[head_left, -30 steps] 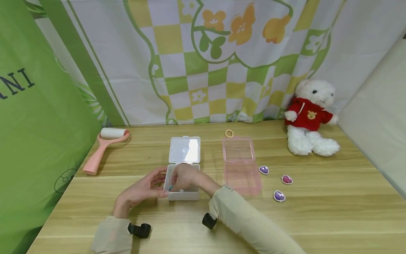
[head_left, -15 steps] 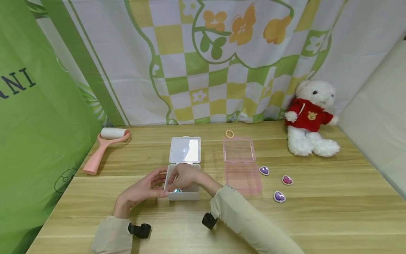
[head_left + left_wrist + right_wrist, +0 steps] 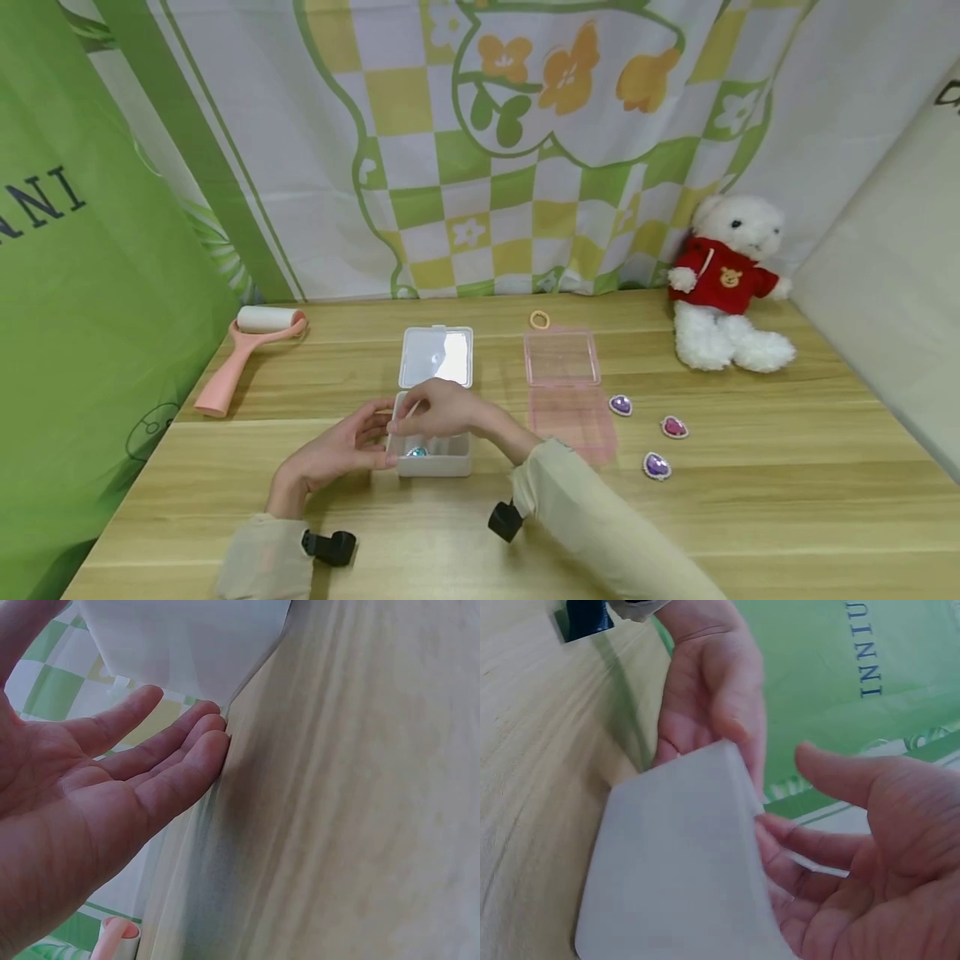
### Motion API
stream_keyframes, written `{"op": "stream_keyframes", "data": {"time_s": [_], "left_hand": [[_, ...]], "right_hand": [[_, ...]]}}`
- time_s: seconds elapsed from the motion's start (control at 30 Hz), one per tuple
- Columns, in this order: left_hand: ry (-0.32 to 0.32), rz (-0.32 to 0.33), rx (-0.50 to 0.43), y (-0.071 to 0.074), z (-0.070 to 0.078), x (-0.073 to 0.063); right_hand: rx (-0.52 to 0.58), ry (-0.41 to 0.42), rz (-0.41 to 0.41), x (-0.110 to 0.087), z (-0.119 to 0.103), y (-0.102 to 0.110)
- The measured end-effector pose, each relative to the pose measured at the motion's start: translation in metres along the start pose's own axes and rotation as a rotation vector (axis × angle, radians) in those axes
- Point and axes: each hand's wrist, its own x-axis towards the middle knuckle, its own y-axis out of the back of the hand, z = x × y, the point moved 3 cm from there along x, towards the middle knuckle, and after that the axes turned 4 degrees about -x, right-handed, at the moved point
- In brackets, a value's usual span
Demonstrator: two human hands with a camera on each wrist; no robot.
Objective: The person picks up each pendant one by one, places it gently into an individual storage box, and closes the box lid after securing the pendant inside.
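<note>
A small white box (image 3: 435,467) lies with its lid (image 3: 437,357) folded back on the table. My left hand (image 3: 337,450) holds its left side, the thumb at the front corner by the rim and the fingers (image 3: 176,780) along the outer wall. Over the box's opening hovers my right hand (image 3: 442,408), thumb and fingers parted in the right wrist view with nothing between them. A teal gem (image 3: 417,452) with a pale rim shows in the front left of the box. The right hand covers the box's back part.
Right of the box is an opened pink transparent case (image 3: 573,421), a tan ring (image 3: 539,320) behind it. Purple (image 3: 656,466) and pink (image 3: 674,427) heart gems lie farther right. A lint roller (image 3: 240,354) is at left, a teddy bear (image 3: 723,287) at back right.
My right hand has lifted up and back from inside the box, and the teal gem left in it has come into sight. The left hand has stayed in place.
</note>
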Motion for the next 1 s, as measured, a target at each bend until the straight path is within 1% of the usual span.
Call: {"op": "stream_keyframes", "data": {"time_s": [0.13, 0.23, 0.4, 0.63, 0.77, 0.87, 1.0], "left_hand": [[0.003, 0.004, 0.005, 0.000, 0.000, 0.001], [-0.001, 0.009, 0.006, 0.000, 0.000, 0.001], [-0.006, 0.016, 0.004, 0.000, 0.000, 0.001], [-0.006, 0.010, 0.003, 0.000, 0.000, 0.000], [-0.001, 0.011, 0.009, 0.000, 0.000, -0.002], [0.002, 0.012, 0.008, 0.000, 0.000, -0.002], [-0.001, 0.010, 0.008, -0.001, 0.000, 0.000]], "right_hand": [[0.029, 0.098, 0.047, -0.009, -0.001, 0.014], [0.082, 0.119, 0.074, -0.019, -0.002, 0.027], [0.181, 0.119, 0.121, -0.041, 0.003, 0.051], [0.297, 0.106, 0.237, -0.072, 0.021, 0.080], [0.327, 0.116, 0.264, -0.084, 0.033, 0.088], [0.337, 0.129, 0.284, -0.093, 0.046, 0.090], [0.329, 0.100, 0.346, -0.108, 0.069, 0.092]]}}
